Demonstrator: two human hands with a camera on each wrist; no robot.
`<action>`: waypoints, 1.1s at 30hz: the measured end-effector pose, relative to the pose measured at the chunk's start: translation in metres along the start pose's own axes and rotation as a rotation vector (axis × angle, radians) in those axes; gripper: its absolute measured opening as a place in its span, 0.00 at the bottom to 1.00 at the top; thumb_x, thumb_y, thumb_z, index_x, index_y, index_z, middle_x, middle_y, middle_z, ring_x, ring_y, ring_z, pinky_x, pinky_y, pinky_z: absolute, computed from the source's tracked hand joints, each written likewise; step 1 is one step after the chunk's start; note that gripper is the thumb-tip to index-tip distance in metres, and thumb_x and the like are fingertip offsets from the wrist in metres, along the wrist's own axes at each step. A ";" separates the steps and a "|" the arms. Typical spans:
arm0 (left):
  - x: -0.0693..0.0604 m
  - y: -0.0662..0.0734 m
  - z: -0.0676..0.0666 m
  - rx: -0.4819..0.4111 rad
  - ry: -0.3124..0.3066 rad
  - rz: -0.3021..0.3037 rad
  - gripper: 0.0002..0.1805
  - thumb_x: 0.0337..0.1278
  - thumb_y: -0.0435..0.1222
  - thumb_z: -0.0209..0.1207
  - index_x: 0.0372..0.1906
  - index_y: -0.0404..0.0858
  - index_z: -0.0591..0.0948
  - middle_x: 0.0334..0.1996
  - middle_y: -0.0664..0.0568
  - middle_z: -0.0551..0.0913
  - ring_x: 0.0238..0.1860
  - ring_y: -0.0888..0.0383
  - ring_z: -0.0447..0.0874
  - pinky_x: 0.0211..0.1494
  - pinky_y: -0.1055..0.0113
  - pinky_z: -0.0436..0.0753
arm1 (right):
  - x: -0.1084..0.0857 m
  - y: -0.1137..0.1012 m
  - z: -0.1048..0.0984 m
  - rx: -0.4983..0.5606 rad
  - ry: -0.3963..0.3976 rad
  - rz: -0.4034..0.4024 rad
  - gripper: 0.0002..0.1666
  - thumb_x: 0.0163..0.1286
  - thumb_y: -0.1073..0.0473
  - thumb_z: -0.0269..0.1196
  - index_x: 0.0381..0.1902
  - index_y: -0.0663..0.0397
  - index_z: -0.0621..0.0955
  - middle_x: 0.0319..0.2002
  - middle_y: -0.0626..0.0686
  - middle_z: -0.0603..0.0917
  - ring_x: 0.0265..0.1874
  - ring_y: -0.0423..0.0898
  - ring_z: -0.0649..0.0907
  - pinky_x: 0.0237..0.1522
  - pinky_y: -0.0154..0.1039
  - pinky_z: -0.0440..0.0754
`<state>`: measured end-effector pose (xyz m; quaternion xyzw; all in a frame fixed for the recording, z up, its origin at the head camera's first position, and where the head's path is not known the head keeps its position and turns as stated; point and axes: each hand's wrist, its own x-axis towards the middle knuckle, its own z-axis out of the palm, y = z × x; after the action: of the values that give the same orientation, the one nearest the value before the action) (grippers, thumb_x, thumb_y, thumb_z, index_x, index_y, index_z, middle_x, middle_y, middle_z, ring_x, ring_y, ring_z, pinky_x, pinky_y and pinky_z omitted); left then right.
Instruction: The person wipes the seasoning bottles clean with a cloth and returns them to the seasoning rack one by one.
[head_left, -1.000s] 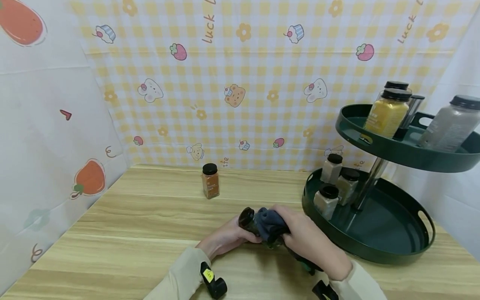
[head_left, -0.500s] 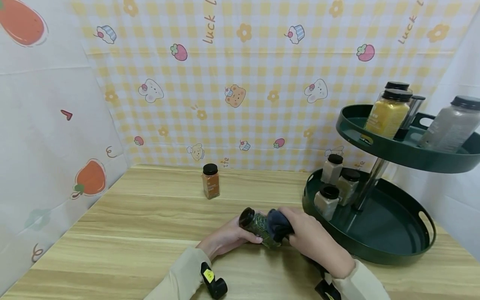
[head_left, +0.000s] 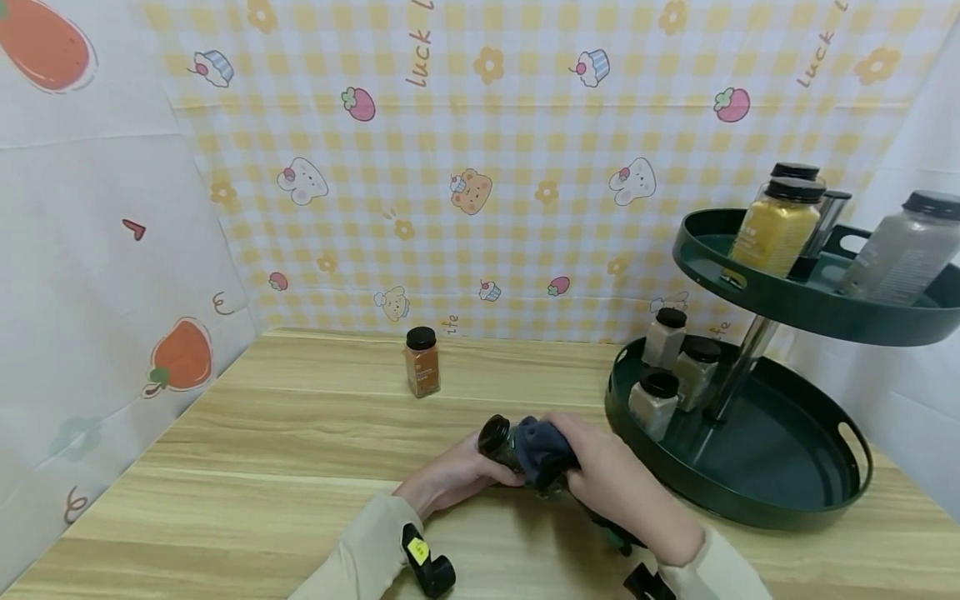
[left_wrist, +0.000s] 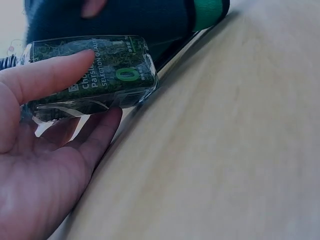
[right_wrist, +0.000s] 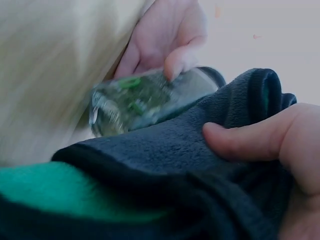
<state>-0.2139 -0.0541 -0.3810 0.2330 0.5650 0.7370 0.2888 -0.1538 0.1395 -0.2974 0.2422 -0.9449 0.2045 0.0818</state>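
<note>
Tilted on its side just above the wooden table, a glass spice jar (left_wrist: 115, 75) of green chopped parsley has a black lid (head_left: 493, 435). My left hand (head_left: 457, 473) grips it, thumb along the label and fingers underneath in the left wrist view. My right hand (head_left: 615, 475) holds a folded dark blue-grey cloth (head_left: 542, 450) with a green underside against the jar. In the right wrist view the right thumb presses on the cloth (right_wrist: 175, 135), and the jar (right_wrist: 145, 100) lies right behind it. The cloth covers part of the jar in the head view.
A jar of orange-brown spice (head_left: 422, 362) stands upright at the back of the table (head_left: 225, 467). On the right is a two-tier dark green tray stand (head_left: 780, 508); several small jars sit on its lower tier, and larger jars, including a yellow one (head_left: 776, 229), on the upper.
The right hand with the cloth slid right along the jar, baring its green contents, then came back left over it. My left hand and the jar stay nearly still.
</note>
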 end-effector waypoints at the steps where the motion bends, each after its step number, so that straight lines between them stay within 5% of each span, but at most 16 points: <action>1: 0.000 0.000 0.000 -0.004 -0.004 0.000 0.33 0.44 0.19 0.60 0.60 0.39 0.70 0.57 0.51 0.74 0.53 0.59 0.73 0.56 0.65 0.74 | 0.000 0.002 -0.001 -0.012 -0.018 0.031 0.32 0.47 0.79 0.58 0.50 0.49 0.75 0.44 0.50 0.82 0.38 0.44 0.82 0.36 0.41 0.78; 5: 0.000 0.000 0.001 -0.015 -0.007 -0.008 0.33 0.46 0.19 0.59 0.61 0.40 0.69 0.57 0.50 0.74 0.54 0.58 0.74 0.53 0.66 0.75 | 0.000 0.009 -0.003 -0.074 -0.069 0.120 0.28 0.48 0.78 0.58 0.45 0.48 0.74 0.36 0.50 0.81 0.25 0.43 0.74 0.24 0.39 0.68; 9: 0.000 0.001 0.002 -0.014 0.003 -0.018 0.32 0.47 0.19 0.59 0.61 0.40 0.69 0.54 0.50 0.75 0.51 0.58 0.75 0.53 0.65 0.75 | 0.000 0.013 -0.002 -0.141 -0.070 0.118 0.25 0.48 0.77 0.59 0.42 0.49 0.74 0.34 0.49 0.79 0.23 0.44 0.74 0.23 0.39 0.68; 15: -0.002 0.003 0.002 -0.023 0.002 -0.016 0.33 0.46 0.19 0.59 0.62 0.39 0.68 0.59 0.49 0.72 0.54 0.57 0.74 0.55 0.65 0.75 | -0.001 0.006 -0.001 -0.121 -0.019 0.000 0.31 0.47 0.78 0.60 0.50 0.51 0.75 0.45 0.51 0.81 0.42 0.48 0.82 0.38 0.43 0.79; 23: -0.004 0.002 0.000 -0.004 0.034 -0.014 0.31 0.42 0.18 0.57 0.57 0.36 0.70 0.52 0.53 0.74 0.48 0.59 0.72 0.53 0.66 0.74 | -0.003 -0.010 0.000 -0.025 0.033 -0.193 0.30 0.51 0.75 0.62 0.50 0.45 0.75 0.43 0.47 0.81 0.44 0.42 0.81 0.46 0.43 0.79; 28: -0.003 0.002 0.000 -0.004 0.015 -0.013 0.31 0.43 0.19 0.58 0.58 0.38 0.70 0.53 0.52 0.73 0.50 0.59 0.72 0.54 0.66 0.73 | -0.002 -0.006 0.000 0.010 0.018 -0.130 0.31 0.50 0.77 0.61 0.50 0.46 0.75 0.45 0.48 0.82 0.46 0.43 0.81 0.47 0.44 0.79; 33: -0.001 0.002 0.002 -0.018 -0.004 -0.007 0.32 0.45 0.19 0.59 0.59 0.39 0.70 0.56 0.50 0.73 0.53 0.58 0.73 0.54 0.65 0.75 | -0.001 0.005 -0.001 -0.052 -0.041 0.038 0.33 0.47 0.78 0.59 0.51 0.47 0.74 0.44 0.51 0.82 0.34 0.44 0.81 0.31 0.41 0.76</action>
<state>-0.2120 -0.0541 -0.3783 0.2297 0.5584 0.7407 0.2947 -0.1558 0.1444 -0.2983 0.2260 -0.9559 0.1763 0.0648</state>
